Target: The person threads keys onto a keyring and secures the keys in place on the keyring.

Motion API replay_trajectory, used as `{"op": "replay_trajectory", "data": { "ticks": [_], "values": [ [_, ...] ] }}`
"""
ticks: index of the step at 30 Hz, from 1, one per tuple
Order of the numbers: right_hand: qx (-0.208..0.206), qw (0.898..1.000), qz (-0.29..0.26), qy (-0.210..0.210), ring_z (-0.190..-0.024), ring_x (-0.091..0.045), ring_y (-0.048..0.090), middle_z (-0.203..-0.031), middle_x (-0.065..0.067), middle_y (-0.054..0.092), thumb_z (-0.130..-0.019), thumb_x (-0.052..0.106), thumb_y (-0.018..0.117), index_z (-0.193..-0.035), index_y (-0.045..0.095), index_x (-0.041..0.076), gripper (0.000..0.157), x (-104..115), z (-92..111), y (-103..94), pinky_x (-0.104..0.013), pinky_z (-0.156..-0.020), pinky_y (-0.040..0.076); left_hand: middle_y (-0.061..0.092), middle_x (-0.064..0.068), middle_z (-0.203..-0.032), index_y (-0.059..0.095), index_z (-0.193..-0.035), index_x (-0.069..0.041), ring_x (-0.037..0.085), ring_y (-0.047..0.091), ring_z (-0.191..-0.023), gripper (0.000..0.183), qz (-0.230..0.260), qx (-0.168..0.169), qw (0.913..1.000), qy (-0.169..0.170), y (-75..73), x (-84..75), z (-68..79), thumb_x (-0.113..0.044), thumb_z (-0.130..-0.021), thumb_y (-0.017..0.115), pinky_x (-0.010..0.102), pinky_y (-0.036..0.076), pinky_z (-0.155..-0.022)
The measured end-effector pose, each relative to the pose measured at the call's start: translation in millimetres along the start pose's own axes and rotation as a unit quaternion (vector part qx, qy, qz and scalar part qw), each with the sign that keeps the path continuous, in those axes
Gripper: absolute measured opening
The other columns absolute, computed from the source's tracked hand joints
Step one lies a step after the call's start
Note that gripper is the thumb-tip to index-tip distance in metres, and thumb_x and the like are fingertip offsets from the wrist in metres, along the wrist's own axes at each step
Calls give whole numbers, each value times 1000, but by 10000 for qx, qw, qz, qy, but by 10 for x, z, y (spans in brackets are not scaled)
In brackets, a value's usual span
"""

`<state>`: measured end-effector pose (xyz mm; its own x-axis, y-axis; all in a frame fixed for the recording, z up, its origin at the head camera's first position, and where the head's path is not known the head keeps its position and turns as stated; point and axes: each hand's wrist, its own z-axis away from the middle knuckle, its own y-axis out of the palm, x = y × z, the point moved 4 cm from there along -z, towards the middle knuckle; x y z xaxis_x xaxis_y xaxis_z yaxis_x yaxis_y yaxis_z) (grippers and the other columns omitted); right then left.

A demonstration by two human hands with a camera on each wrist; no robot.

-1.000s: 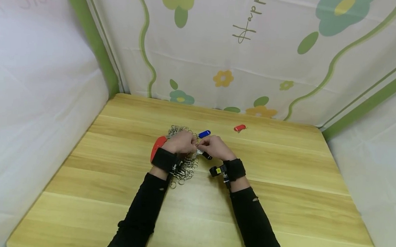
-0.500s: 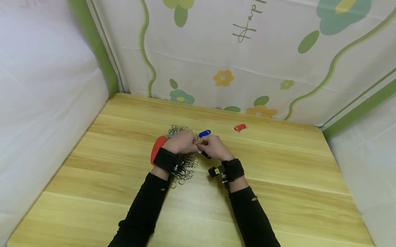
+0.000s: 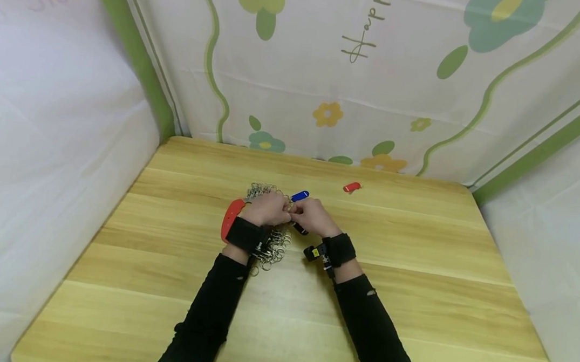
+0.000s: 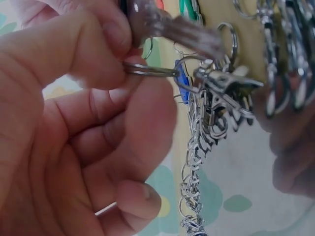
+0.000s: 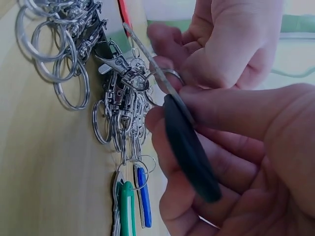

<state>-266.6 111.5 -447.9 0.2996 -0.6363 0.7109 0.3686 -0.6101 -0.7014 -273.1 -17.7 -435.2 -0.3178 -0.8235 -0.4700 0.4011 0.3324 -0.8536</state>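
Observation:
In the left wrist view my left hand [image 4: 98,128] pinches a metal split ring [image 4: 150,70] between thumb and forefinger. A swivel clasp [image 4: 221,81] hangs from that ring. My right hand [image 5: 236,132] holds a key [image 5: 189,147] with a black head by that head, its metal blade passing at the ring. Whether the blade's tip or the key's hole is threaded on the ring cannot be told. From the head, left hand [image 3: 269,208] and right hand [image 3: 316,217] meet over a heap of clasps and rings [image 3: 274,248].
A flat red piece [image 3: 229,219] lies beside the left wrist. Behind the hands is a blue key tag [image 3: 300,196], and farther right a red key tag [image 3: 352,187]. A green key tag [image 5: 128,211] shows in the right wrist view. Cloth walls [image 3: 284,83] border the wooden table [image 3: 413,262].
Both hands stay close together over the heap. My right hand has drawn slightly left toward the left hand, and the black key head has shifted a little with it.

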Motion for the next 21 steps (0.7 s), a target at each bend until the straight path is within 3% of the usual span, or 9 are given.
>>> {"op": "replay_trajectory", "data": {
  "ticks": [9,21],
  "values": [
    [-71,10000,1,-46,-69,-11,62,-83,-1,68,-92,10,62,-85,71,10,12,-21,-28,9,-27,-61,49,36,-3,-50,44,-57,-17,14,35,-42,40,-142,147,9997,-156,39,22,-43,-28,-94,51,26,31,-47],
    [-187,9988,-358,288,-64,-16,59,-82,-3,67,-94,18,61,-87,69,11,13,-97,-6,-1,-29,-59,47,37,0,-53,44,-62,-13,14,35,-45,34,261,240,9992,200,0,26,4,-17,-95,50,27,31,-51]
  ]
}}
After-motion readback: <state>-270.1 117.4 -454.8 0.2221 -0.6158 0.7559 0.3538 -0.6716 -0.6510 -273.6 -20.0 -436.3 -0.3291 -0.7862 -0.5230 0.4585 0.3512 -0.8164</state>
